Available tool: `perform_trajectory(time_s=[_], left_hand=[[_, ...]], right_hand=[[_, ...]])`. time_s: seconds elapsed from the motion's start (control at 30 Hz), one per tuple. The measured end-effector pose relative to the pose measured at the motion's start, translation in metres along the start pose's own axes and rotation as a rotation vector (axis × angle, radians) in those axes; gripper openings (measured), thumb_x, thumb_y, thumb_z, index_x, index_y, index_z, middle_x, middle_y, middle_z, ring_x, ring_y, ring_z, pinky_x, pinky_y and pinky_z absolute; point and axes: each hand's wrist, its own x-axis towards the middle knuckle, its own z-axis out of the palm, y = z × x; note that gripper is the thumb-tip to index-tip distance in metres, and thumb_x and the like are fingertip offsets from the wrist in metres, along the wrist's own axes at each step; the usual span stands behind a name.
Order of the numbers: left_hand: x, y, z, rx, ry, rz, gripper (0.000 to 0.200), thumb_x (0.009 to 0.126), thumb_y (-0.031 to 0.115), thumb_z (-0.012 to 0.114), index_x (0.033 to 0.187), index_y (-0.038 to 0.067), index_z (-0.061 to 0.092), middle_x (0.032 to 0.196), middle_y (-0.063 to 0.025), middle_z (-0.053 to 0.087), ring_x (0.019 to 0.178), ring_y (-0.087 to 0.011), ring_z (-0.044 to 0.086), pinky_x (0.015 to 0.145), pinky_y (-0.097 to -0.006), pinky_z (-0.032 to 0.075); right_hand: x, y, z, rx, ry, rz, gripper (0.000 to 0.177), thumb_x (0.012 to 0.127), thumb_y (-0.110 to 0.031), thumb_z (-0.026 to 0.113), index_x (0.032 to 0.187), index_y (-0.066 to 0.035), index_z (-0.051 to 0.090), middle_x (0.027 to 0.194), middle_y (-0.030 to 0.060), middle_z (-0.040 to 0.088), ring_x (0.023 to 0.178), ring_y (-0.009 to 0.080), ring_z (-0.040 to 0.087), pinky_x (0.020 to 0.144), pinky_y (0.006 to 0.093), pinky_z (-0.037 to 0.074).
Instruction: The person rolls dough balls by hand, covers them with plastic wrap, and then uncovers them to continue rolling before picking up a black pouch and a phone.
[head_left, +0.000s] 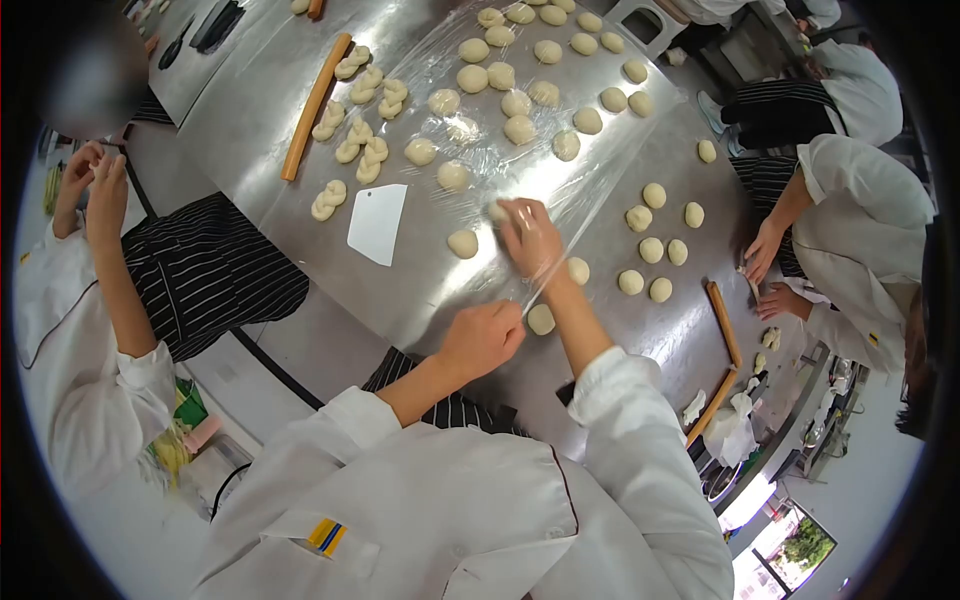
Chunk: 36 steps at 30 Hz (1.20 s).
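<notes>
My left hand (482, 338) is closed near the front edge of the steel table, pinching the edge of a clear plastic film (590, 215). The film stretches away from it over many dough balls. My right hand (531, 240) reaches further in, its fingers curled on a dough ball (497, 211) that they partly hide. The film's edge runs across my right wrist. Close by lie a loose dough ball (462, 243) to the left, another dough ball (541, 319) beside my left hand, and a white dough scraper (377, 224).
Several braided dough pieces (368, 160) lie by a wooden rolling pin (316, 107) on the left. More dough balls (651, 250) and rolling pins (722, 325) are at right. A co-worker (130, 280) stands at left; another co-worker's hands (765, 262) work at the right edge.
</notes>
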Motion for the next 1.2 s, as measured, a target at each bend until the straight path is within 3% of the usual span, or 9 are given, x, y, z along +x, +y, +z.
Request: perform_trajectory(time_s=[0.1, 0.17, 0.3, 0.5, 0.57, 0.73, 0.9, 1.1, 1.2], left_hand=[[0.0, -0.004, 0.0, -0.008, -0.009, 0.01, 0.019, 0.082, 0.003, 0.068, 0.077, 0.005, 0.05, 0.066, -0.0133, 0.057, 0.057, -0.0344, 0.059, 0.051, -0.0435, 0.045], [0.001, -0.005, -0.002, -0.013, -0.014, -0.001, 0.019, 0.082, 0.003, 0.068, 0.077, 0.006, 0.05, 0.065, -0.0127, 0.057, 0.057, -0.0339, 0.059, 0.051, -0.043, 0.046], [0.002, -0.007, 0.0, -0.038, -0.058, -0.026, 0.02, 0.082, 0.003, 0.068, 0.077, 0.006, 0.05, 0.064, -0.0117, 0.056, 0.056, -0.0327, 0.06, 0.051, -0.042, 0.046], [0.0, -0.005, -0.002, -0.05, -0.037, -0.059, 0.02, 0.084, 0.003, 0.068, 0.077, 0.006, 0.05, 0.064, -0.012, 0.055, 0.054, -0.0326, 0.058, 0.05, -0.0413, 0.045], [0.001, -0.003, 0.0, -0.029, -0.038, -0.039, 0.02, 0.085, 0.003, 0.068, 0.077, 0.006, 0.049, 0.064, -0.0123, 0.055, 0.054, -0.0326, 0.057, 0.05, -0.0413, 0.045], [0.002, -0.003, 0.001, -0.043, -0.046, -0.038, 0.022, 0.086, 0.002, 0.067, 0.075, 0.005, 0.048, 0.063, -0.0135, 0.054, 0.052, -0.0322, 0.055, 0.049, -0.0412, 0.043], [0.002, -0.006, -0.003, -0.099, -0.029, -0.038, 0.023, 0.087, 0.002, 0.067, 0.072, 0.004, 0.048, 0.062, -0.0145, 0.051, 0.05, -0.0319, 0.051, 0.048, -0.0409, 0.04], [0.002, -0.017, 0.003, -0.118, -0.041, -0.012, 0.024, 0.087, 0.002, 0.067, 0.072, 0.005, 0.049, 0.061, -0.0139, 0.05, 0.049, -0.0298, 0.049, 0.047, -0.0395, 0.039], [0.002, -0.02, 0.002, -0.131, -0.067, -0.039, 0.024, 0.088, 0.003, 0.067, 0.072, 0.005, 0.049, 0.06, -0.0135, 0.049, 0.049, -0.029, 0.047, 0.048, -0.039, 0.038]], right_hand=[[-0.076, -0.025, -0.023, 0.143, -0.161, -0.008, 0.032, 0.088, -0.011, 0.069, 0.12, -0.014, 0.066, 0.121, 0.015, 0.064, 0.094, 0.0373, 0.069, 0.077, 0.0447, 0.058], [-0.118, -0.056, -0.035, -0.04, -0.467, 0.238, 0.03, 0.085, -0.014, 0.072, 0.114, -0.01, 0.067, 0.117, 0.0143, 0.066, 0.093, 0.037, 0.069, 0.074, 0.0447, 0.058], [-0.138, -0.062, -0.032, -0.034, -0.556, 0.124, 0.028, 0.083, -0.016, 0.073, 0.108, -0.006, 0.067, 0.114, 0.0127, 0.067, 0.091, 0.0367, 0.069, 0.072, 0.0454, 0.057], [-0.001, 0.039, -0.053, -0.294, 0.045, 0.242, 0.053, 0.093, -0.024, 0.066, 0.142, -0.009, 0.051, 0.143, 0.0225, 0.051, 0.12, 0.041, 0.06, 0.091, 0.0471, 0.055], [0.052, 0.06, -0.039, -0.401, 0.179, 0.216, 0.056, 0.094, -0.027, 0.065, 0.145, -0.011, 0.049, 0.144, 0.0246, 0.049, 0.115, 0.043, 0.062, 0.091, 0.0474, 0.055], [0.096, 0.094, -0.026, -0.254, 0.091, 0.306, 0.046, 0.092, -0.025, 0.064, 0.135, -0.012, 0.057, 0.131, 0.024, 0.058, 0.107, 0.0412, 0.066, 0.089, 0.0476, 0.056], [0.009, 0.047, -0.059, -0.025, 0.373, 0.363, 0.029, 0.091, -0.007, 0.061, 0.12, -0.005, 0.063, 0.115, 0.0187, 0.062, 0.098, 0.0368, 0.064, 0.083, 0.0441, 0.053], [-0.171, -0.044, -0.061, 0.0, 0.157, 0.733, 0.043, 0.087, -0.009, 0.07, 0.129, -0.007, 0.061, 0.129, 0.0169, 0.06, 0.089, 0.0379, 0.069, 0.078, 0.0444, 0.058], [-0.196, -0.051, -0.055, -0.219, -0.15, 0.858, 0.064, 0.088, -0.017, 0.07, 0.147, -0.013, 0.044, 0.15, 0.0247, 0.042, 0.1, 0.0463, 0.067, 0.082, 0.0503, 0.058]])
